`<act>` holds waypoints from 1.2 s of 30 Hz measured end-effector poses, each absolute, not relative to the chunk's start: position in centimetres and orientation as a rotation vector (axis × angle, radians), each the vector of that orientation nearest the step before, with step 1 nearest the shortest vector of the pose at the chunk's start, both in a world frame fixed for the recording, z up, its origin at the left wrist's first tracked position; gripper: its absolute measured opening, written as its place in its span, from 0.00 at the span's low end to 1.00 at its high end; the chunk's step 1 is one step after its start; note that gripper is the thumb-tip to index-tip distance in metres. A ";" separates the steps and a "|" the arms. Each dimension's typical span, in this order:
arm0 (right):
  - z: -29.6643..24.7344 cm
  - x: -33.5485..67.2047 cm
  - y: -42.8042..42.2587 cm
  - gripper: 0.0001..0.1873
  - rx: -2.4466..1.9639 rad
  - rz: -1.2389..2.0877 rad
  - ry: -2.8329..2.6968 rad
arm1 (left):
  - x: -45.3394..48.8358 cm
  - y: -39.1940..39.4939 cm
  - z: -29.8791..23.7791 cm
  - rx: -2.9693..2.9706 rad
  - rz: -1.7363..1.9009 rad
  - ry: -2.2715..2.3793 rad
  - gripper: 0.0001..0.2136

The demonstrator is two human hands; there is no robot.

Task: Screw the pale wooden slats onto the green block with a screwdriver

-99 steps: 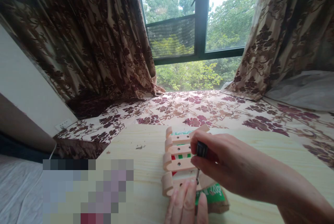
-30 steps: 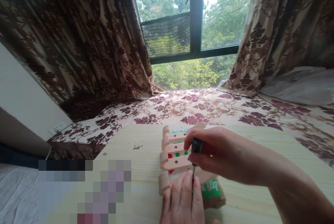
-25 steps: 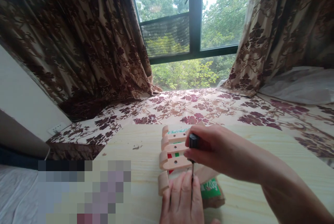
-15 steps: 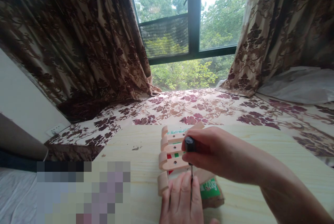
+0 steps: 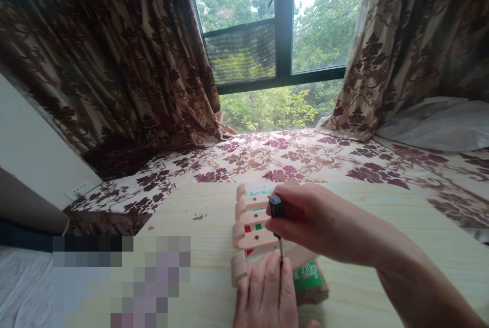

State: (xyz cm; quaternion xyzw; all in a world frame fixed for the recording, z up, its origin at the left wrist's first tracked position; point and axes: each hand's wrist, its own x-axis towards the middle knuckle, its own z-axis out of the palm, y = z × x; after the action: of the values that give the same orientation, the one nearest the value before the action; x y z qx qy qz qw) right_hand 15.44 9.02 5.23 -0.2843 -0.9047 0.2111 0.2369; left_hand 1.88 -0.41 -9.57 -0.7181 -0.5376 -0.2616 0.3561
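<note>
My right hand [image 5: 301, 211] is closed round the black handle of a screwdriver [image 5: 275, 207]. Its thin metal shaft slants down to the fingers of my left hand [image 5: 265, 287], and the tip is hidden there. That left hand presses down over the near end of a slatted wooden piece [image 5: 257, 239], its fingers close together. Pale slats with dark screw heads cross the piece, and rounded wooden blocks line its left side. Under and beside it lies a brown package [image 5: 311, 292] with a green label, partly covered by the hands.
The work stands on a light wood-grain table [image 5: 206, 262] with small dark crumbs [image 5: 199, 216] on the left. Beyond are a flowered cloth [image 5: 286, 157], a window [image 5: 282, 32] and patterned curtains [image 5: 160, 63]. A blurred patch covers the lower left.
The screwdriver handle has tipped slightly to the left, and my right hand has turned a little with it. My left hand and the wooden piece stay in place.
</note>
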 end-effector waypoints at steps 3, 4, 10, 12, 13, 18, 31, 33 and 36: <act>5.3 15.6 9.1 0.12 -0.788 0.536 -2.463 | 2.0 -0.5 -9.6 -1.854 -0.691 -1.414 0.25; 5.3 15.7 9.1 0.10 -0.763 0.555 -2.463 | 2.1 -0.5 -9.7 -1.853 -0.688 -1.420 0.25; 5.4 15.7 8.9 0.08 -0.669 0.693 -2.497 | 2.0 -0.6 -9.7 -1.850 -0.691 -1.423 0.25; 5.4 15.6 8.9 0.12 -0.757 0.610 -2.483 | 2.0 -0.5 -9.7 -1.852 -0.695 -1.414 0.24; 5.5 15.6 8.9 0.13 -0.790 0.572 -2.475 | 2.0 -0.5 -9.7 -1.853 -0.693 -1.412 0.25; 5.6 15.9 8.8 0.01 -0.660 0.699 -2.468 | 2.0 -0.6 -9.7 -1.849 -0.663 -1.429 0.25; 5.5 15.7 8.9 0.06 -0.660 0.796 -2.472 | 2.2 -0.6 -9.4 -1.855 -0.708 -1.436 0.23; 5.4 15.7 9.0 0.06 -0.626 0.850 -2.478 | 2.2 -0.6 -9.4 -1.854 -0.711 -1.437 0.24; 5.1 15.5 9.2 0.12 -0.698 0.817 -2.445 | 2.2 -0.6 -9.5 -1.861 -0.704 -1.422 0.25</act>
State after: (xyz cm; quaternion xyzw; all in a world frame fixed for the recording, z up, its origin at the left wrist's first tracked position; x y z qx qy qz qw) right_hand 15.53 9.23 5.09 -0.2542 -0.8902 0.2975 0.2333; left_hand 2.15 -0.57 -9.47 -0.7154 -0.5466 -0.2706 0.3408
